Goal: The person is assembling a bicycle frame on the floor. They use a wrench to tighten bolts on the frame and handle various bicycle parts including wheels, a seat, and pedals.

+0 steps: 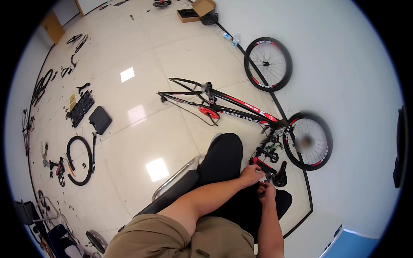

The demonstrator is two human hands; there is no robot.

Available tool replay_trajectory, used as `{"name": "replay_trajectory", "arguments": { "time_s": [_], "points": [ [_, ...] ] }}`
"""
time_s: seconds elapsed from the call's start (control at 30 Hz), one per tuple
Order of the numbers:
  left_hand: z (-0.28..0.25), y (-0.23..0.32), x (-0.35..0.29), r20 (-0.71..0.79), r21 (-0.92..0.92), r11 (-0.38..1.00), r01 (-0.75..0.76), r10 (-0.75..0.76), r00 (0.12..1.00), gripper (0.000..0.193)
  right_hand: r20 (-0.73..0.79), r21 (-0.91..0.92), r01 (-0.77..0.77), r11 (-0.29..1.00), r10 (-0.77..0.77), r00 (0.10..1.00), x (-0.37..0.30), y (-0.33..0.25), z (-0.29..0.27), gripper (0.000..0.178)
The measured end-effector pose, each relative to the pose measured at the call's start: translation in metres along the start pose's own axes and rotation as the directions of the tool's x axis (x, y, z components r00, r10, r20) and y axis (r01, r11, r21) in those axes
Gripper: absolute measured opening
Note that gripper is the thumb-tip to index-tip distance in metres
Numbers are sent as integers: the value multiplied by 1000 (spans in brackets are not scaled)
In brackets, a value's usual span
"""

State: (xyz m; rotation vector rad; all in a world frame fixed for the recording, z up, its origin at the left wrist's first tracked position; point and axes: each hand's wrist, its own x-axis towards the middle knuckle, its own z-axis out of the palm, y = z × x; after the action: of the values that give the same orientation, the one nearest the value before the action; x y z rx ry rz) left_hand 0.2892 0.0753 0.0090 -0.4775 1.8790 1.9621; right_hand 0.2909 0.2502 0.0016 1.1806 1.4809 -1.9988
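Observation:
My left hand (251, 175) is closed in a pinch beside a red and black bicycle part (263, 165); what its fingers hold, if anything, is too small to make out. Just right of it and nearer me, my right hand (267, 192) is curled round a small dark piece (261, 195) that shows at its palm. Both hands are above my lap. Close by on the right is a black bicycle saddle (281, 175). A loose pedal (267, 155) and other dark parts lie beyond the hands. The black and red bicycle frame (243, 109) is farther off, without its wheels.
Two wheels, a far one (267, 64) and a nearer one (308, 141), lean on the right wall. Left on the tiled floor are an open tool case (81, 108), its black lid (100, 120) and a tyre (89, 161). An open cardboard box (189, 17) stands far off.

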Motion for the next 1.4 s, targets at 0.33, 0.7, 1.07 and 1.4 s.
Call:
{"name": "replay_trajectory", "arguments": {
  "time_s": [0.33,0.7,1.07,1.4],
  "points": [
    [1,-20,-3,103,-252,963,-97,126,987,49,163,132,-59,990,37,986,-13,9,10,7],
    [-7,5,-20,143,-99,995,-23,37,989,53,66,71,313,947,-317,946,-37,-26,5,21],
    [-6,0,6,203,-162,987,-13,46,978,44,-172,179,500,848,-473,864,-29,-65,-75,24],
    [-208,62,112,-524,-486,866,-118,-180,832,34,-142,297,503,811,-483,864,-21,-65,-71,29]
  ]
}}
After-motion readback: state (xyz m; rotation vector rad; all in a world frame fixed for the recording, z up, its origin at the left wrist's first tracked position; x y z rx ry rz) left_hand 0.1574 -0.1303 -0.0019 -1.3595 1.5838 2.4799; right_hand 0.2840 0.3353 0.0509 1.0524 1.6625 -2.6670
